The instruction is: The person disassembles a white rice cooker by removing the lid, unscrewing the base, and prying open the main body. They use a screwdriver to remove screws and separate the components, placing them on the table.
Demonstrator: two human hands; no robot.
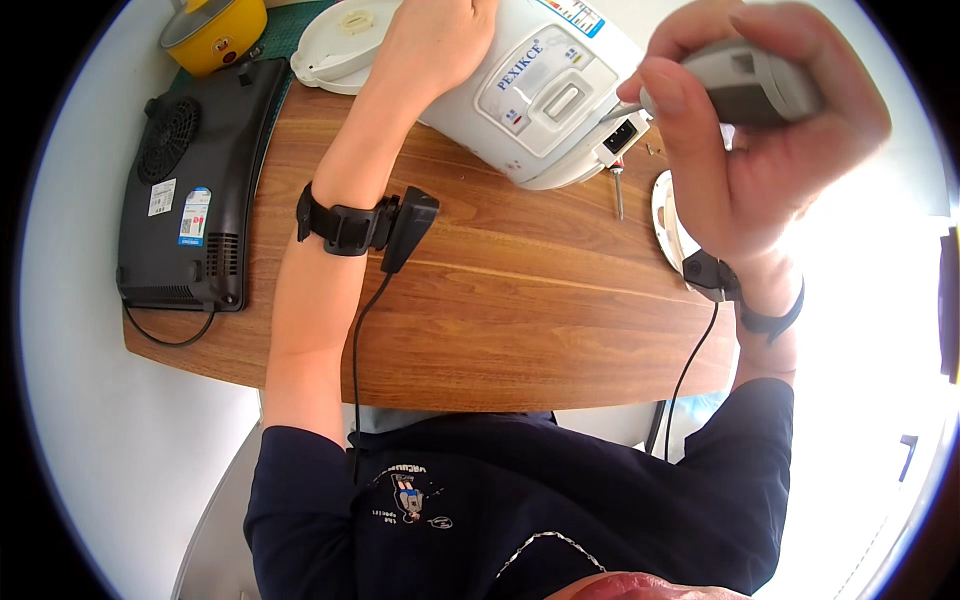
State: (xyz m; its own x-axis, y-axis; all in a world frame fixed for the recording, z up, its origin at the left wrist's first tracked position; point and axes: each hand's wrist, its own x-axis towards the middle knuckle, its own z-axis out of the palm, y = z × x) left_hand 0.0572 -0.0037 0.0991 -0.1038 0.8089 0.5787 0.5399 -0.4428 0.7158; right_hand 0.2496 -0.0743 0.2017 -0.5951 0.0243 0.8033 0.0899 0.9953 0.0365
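A white rice cooker [500, 120] lies tipped on its side at the top of the table, its control panel [545, 88] facing me. My left hand [440, 45] lies against its left side; the fingers run out past the upper edge of the view. My right hand [760, 150] is closed round the thick grey handle of a screwdriver [750, 85]. The thin shaft points left to the cooker's base, near the black power socket [620, 137]; whether its tip touches a screw cannot be made out. Beneath the socket, a second, smaller screwdriver [619, 192] lies on the table.
Upside down at the left lies a black induction cooktop [180, 190] with a cord. Behind it, a yellow pot [215, 35] stands on a green mat [285, 30]. A white lid [340, 45] sits beside the cooker. A round white plate [664, 215] lies under my right wrist, near small screws [652, 150].
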